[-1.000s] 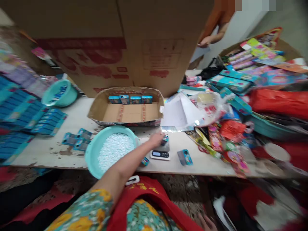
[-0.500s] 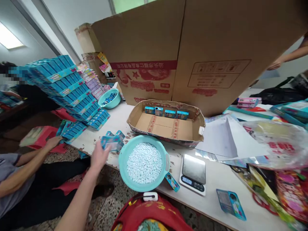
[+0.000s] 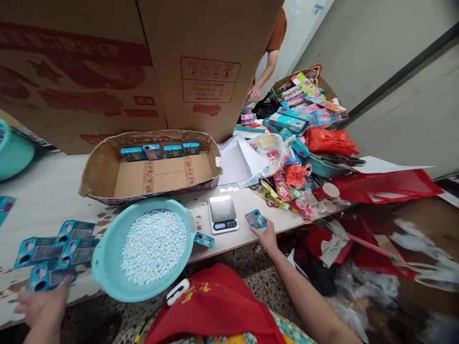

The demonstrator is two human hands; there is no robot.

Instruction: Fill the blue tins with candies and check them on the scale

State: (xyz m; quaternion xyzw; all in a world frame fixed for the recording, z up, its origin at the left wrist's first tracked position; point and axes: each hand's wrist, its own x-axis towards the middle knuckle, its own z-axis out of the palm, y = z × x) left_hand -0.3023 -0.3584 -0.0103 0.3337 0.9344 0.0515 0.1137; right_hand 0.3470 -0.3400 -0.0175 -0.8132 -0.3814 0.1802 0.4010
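My right hand (image 3: 265, 235) grips the near edge of a small blue candy box (image 3: 256, 218) on the table, right of the scale. At the lower left, my left hand (image 3: 45, 301), somewhat blurred, has its fingers apart beside the nearest of several blue candy boxes (image 3: 77, 251) lying in a loose group. Between the hands stands a turquoise basin (image 3: 143, 290) of small pale candies (image 3: 155, 246). Another blue box (image 3: 204, 240) lies by the basin's right handle. A digital kitchen scale (image 3: 222, 210) has a bare plate.
Behind the basin is a low cardboard tray (image 3: 103, 167) with several blue boxes along its back wall. A tall cardboard panel (image 3: 172, 57) rises behind it. Packets, bags and jars (image 3: 304, 196) crowd the right side. Another person's arm (image 3: 267, 71) shows beyond the panel.
The view has swung right. My left hand has let go of the blue boxes on the left. My right hand has come into view and taken hold of the box right of the scale.
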